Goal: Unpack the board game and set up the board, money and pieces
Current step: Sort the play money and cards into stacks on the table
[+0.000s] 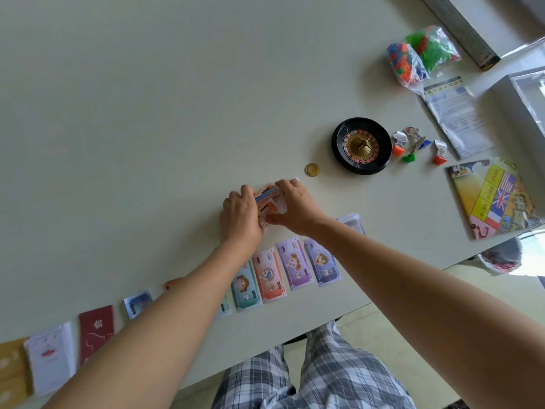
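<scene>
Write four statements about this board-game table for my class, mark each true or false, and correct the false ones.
1. Both the left hand and the right hand hold a bundle of banknotes. True.
2. The gold coin lies inside the roulette wheel. False: it lies on the table beside the wheel.
3. The game board covers the table's middle. False: it lies near the right edge.
4. Sorted banknote piles lie in a row along the near edge. True.

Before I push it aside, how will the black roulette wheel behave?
The roulette wheel sits flat and wide, so it will probably slide, not tip. Its glossy rim looks slippery to pinch; the gold inner rotor may spin when jolted.
</scene>
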